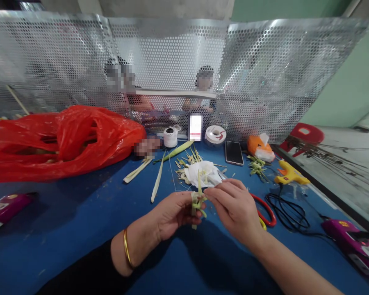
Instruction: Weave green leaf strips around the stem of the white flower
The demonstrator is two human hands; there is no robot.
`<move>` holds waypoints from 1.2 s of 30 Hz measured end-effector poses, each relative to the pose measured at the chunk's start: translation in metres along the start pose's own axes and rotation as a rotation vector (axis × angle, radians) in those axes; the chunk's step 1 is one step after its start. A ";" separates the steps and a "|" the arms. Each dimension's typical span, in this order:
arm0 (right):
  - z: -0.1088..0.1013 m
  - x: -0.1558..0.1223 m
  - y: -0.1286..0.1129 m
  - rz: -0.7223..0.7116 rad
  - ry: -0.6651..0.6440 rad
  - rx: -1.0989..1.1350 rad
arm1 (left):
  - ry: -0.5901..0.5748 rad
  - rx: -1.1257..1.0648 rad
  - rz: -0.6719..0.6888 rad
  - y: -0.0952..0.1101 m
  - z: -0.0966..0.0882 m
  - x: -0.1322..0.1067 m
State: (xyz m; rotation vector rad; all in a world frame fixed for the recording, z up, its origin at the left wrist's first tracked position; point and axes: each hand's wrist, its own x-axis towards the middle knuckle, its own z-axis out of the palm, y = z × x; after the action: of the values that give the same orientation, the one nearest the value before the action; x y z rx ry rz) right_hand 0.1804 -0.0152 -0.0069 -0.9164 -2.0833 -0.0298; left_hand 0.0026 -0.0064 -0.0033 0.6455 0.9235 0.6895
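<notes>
Strips [198,203] of green leaf are sitting between the hands — left hand [172,213] is gripping them from nine o'clock, right hand [233,207] is pinching their top from three o'clock, above the table [80,221].

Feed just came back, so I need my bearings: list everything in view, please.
bag: one, red, table left rear
leaf strips: several, pale green, table centre
thread spool: one, white, by screen
tape roll: one, white, by screen
phone: one, black, right of centre
glue gun: one, yellow, table right
scissors: one, red handles, beside right hand
packs: two, purple, left and right edges
table: one, blue
screen: one, silver, behind table
left hand: holds folded leaf piece, gold bangle on wrist
right hand: fingertips at leaf piece
</notes>
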 end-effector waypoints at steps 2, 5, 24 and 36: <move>-0.001 0.001 -0.001 -0.030 0.006 -0.069 | -0.004 -0.044 0.003 0.000 -0.001 0.001; -0.001 0.003 -0.001 0.004 0.020 -0.050 | -0.015 -0.085 -0.010 -0.001 -0.003 0.002; 0.005 0.000 -0.001 0.059 0.025 -0.066 | -0.152 -0.185 -0.074 -0.003 -0.007 0.005; 0.003 0.001 -0.002 0.016 0.001 -0.018 | -0.247 -0.245 -0.088 -0.004 -0.011 0.008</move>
State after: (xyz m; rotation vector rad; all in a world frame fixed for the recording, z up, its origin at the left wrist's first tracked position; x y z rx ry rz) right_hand 0.1767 -0.0154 -0.0079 -0.9438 -2.0770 -0.0402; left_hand -0.0026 -0.0007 -0.0148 0.4575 0.6232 0.6169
